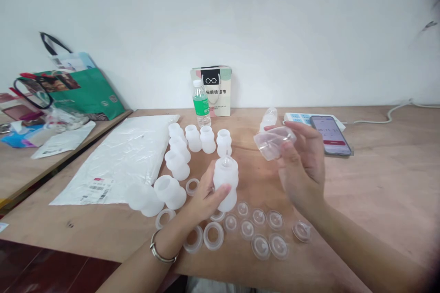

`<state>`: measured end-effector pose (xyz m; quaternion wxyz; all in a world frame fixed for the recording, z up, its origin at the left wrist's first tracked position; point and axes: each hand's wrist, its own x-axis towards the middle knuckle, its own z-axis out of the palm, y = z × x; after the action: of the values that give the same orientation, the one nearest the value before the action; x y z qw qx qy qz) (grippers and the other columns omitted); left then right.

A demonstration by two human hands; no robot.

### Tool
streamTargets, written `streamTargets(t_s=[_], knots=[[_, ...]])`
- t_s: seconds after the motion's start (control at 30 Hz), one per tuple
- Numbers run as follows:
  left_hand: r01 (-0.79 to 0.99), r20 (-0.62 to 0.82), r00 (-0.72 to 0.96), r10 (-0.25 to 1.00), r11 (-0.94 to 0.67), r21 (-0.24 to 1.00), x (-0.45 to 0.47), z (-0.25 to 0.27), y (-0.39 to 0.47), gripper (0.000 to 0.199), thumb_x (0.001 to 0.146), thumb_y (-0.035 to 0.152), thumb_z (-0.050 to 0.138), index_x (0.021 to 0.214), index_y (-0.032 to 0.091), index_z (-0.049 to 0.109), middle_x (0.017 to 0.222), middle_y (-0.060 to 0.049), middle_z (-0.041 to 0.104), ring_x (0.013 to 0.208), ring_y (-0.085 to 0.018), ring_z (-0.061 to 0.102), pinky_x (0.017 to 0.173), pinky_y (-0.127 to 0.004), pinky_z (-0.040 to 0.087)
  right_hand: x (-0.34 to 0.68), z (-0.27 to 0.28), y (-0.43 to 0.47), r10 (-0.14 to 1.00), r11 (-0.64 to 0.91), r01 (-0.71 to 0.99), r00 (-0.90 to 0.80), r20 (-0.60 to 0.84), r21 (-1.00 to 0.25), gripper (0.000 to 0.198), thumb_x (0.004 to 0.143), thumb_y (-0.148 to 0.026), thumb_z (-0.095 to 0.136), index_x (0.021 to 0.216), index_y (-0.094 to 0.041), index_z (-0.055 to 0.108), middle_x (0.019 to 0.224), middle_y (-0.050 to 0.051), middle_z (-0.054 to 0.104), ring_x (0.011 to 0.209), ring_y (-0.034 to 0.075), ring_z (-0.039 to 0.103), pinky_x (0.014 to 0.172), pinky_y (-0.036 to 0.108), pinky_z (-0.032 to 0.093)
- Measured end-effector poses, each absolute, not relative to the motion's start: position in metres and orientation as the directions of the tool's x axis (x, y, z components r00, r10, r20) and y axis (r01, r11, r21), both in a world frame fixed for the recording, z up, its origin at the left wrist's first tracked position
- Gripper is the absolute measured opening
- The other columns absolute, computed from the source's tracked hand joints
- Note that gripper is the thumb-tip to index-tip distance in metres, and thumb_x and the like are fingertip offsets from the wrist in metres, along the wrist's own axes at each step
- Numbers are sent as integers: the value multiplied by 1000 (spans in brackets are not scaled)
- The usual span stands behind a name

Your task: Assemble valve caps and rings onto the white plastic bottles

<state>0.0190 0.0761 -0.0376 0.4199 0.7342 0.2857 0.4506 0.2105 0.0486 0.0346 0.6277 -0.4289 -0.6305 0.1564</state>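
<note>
My left hand (pixel 202 197) grips a translucent white silicone bottle (pixel 226 182) that stands upright on the wooden table (pixel 378 192), with a nipple on its top. My right hand (pixel 302 165) is raised above the table and holds a clear plastic cap (pixel 274 142) between thumb and fingers. Several more white bottle bodies (pixel 192 144) stand or lie behind and to the left. Clear nipples (pixel 261 238) and white rings (pixel 213 236) lie in rows in front of my hands.
A white plastic mailer bag (pixel 123 160) lies at the left. A green-labelled water bottle (pixel 201 103) and a small paper bag (pixel 213 89) stand at the back. A phone (pixel 330 135) lies on a white power strip at the right. A green shopping bag (pixel 79 91) sits on the neighbouring table.
</note>
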Motion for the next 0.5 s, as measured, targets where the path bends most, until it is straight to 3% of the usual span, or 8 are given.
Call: streamTargets(t_s=[0.1,0.27,0.4,0.5], knots=[[40,408,464,786,-479,877,20,-34,74,49,86,53,51,124,23,46,111,-9,57,96,-24,54,85,-38,45,197,35,51,780,597,124,141,610,-793,22,96,-36,41,117,-32,40,114,6,61,108,20,61,86,38,54],[76,394,518,759,-500,863,22,-28,72,51,85,50,55,125,19,49,105,-7,60,88,-20,54,80,-33,45,184,21,50,782,622,-62,10,623,-781,24,94,-28,50,117,-31,46,114,4,62,105,17,62,83,34,55],[63,385,540,748,-492,868,23,-26,71,58,86,49,54,134,19,42,114,-9,59,93,-22,55,81,-32,45,186,12,52,764,633,-97,-78,640,-768,30,92,-22,54,119,-30,48,114,5,59,105,17,60,90,36,51],[72,388,524,758,-493,867,21,-30,72,53,87,48,53,130,19,45,107,-8,61,91,-21,55,81,-32,45,188,11,54,751,650,-85,-78,655,-755,30,91,-19,54,119,-30,49,113,5,59,105,18,59,91,37,50]])
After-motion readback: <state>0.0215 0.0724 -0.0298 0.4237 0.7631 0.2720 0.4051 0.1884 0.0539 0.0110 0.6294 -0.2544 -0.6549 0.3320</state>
